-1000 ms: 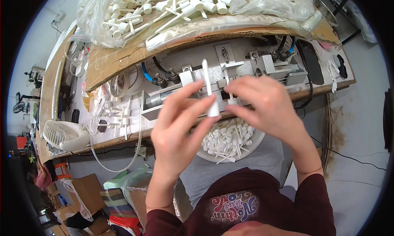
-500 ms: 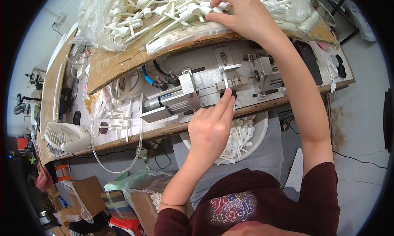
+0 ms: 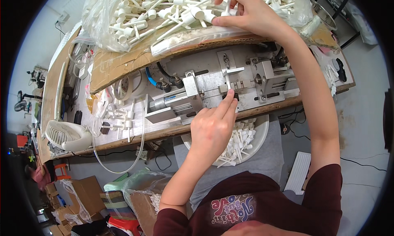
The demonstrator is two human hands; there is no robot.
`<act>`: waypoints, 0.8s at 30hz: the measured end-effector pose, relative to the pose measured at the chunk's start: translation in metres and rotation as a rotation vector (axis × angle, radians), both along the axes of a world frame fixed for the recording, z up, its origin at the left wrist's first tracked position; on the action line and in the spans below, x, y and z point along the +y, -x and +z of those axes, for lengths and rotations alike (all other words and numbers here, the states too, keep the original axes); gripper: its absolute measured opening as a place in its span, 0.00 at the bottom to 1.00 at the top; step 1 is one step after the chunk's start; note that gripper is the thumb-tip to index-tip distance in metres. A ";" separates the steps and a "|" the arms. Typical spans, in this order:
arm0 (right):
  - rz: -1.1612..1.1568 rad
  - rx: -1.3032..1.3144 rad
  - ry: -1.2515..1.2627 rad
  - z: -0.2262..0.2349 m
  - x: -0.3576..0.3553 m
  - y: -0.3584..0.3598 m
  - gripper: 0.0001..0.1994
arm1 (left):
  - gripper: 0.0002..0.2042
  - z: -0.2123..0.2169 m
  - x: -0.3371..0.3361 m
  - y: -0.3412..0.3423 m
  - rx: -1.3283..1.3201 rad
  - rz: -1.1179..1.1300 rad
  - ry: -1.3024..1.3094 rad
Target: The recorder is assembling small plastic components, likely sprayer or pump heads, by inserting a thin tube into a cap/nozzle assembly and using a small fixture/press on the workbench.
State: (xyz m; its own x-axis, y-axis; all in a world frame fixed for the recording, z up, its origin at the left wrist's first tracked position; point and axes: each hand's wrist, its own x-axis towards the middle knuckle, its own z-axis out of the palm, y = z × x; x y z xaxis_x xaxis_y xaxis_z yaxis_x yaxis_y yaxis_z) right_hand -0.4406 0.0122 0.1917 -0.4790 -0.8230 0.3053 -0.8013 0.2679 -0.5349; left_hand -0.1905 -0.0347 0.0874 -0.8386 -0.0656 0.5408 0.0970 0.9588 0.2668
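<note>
My left hand (image 3: 214,127) points its index and middle fingers away from me, the other fingers curled. Its fingertips press on the near end of a white plastic stemmed piece (image 3: 228,81), which lies across the small metal block of a clamping fixture (image 3: 223,89). My left thumb is hidden. Beyond the fixture, my right hand (image 3: 246,11) reaches into a heap of white plastic capped stems (image 3: 172,10). Its thumb and index finger are apart, with white pieces showing in the gap; no firm grip on any piece shows.
Metal cylinders (image 3: 174,104) and a right-hand clamp (image 3: 266,82) flank the block. A cardboard sheet (image 3: 119,67) bears the heap. Below the bench edge, a white basin (image 3: 264,133) holds white pieces. A white fan (image 3: 67,135) and tape rolls (image 3: 123,88) stand left.
The view has shifted slightly. My right thumb and index finger have spread a little among the pieces. Thin rods beside the block show more clearly. My left hand keeps its place at the white piece.
</note>
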 end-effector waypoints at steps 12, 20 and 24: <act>-0.071 -0.112 0.206 -0.001 0.047 -0.018 0.16 | 0.17 0.007 0.000 -0.010 0.032 -0.123 -0.224; 0.118 -0.816 0.611 -0.048 0.076 -0.135 0.19 | 0.24 0.022 0.007 0.007 0.435 0.004 -0.354; 0.088 -0.706 0.427 -0.071 0.088 -0.161 0.19 | 0.19 0.017 0.004 0.006 0.412 -0.001 -0.236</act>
State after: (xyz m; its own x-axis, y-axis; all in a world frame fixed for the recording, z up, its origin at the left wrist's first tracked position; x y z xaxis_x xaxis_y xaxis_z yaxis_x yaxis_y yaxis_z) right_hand -0.2800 0.0998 0.1208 -0.6141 -0.7480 0.2519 -0.2475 -0.1205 -0.9613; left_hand -0.1961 -0.0305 0.1043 -0.5572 -0.2257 0.7991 0.2417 0.8766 0.4161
